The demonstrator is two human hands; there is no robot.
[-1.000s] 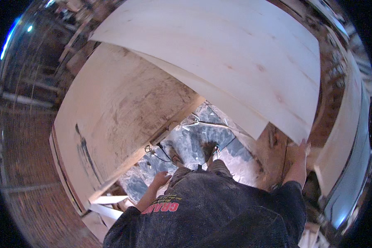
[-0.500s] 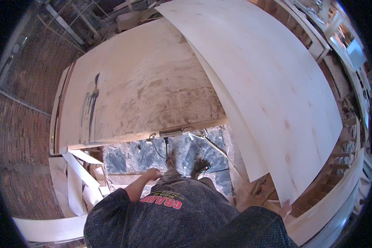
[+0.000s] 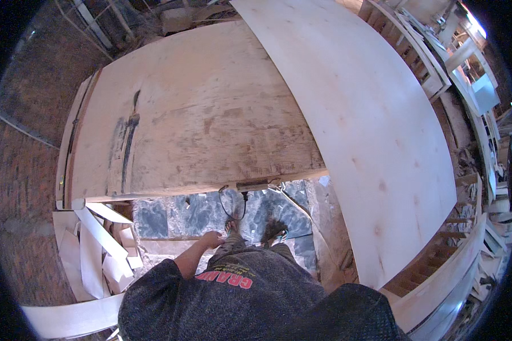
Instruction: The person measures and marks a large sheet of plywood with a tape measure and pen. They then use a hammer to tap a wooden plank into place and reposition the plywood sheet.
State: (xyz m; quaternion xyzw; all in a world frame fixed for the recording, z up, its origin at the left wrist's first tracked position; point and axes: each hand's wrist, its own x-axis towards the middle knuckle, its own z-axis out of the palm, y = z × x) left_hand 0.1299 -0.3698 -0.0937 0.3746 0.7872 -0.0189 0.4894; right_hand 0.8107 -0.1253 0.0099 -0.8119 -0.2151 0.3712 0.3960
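A large pale veneer sheet (image 3: pixel 361 131) lies over the right part of a broad wooden table (image 3: pixel 210 108). Its near end runs past the table's front edge and tapers towards my right side. My right hand is out of sight, below the dark sleeve and the sheet's near corner. Beside my left thigh hangs my left hand (image 3: pixel 212 239), its fingers loosely curled with nothing visible in them. Nearest to it are my leg and the table's front edge.
Pale veneer offcuts (image 3: pixel 94 250) lean at the left front corner of the table. A dark cable (image 3: pixel 244 207) loops below the front edge, above blue-grey floor tiles (image 3: pixel 152 219). Curved veneer strips (image 3: pixel 438 292) and slatted wood stand at the right.
The veneer sheet has shifted, and the second sheet's edge that showed beneath it is now covered. My right hand, earlier at the near corner, has gone from view. My left hand stays put.
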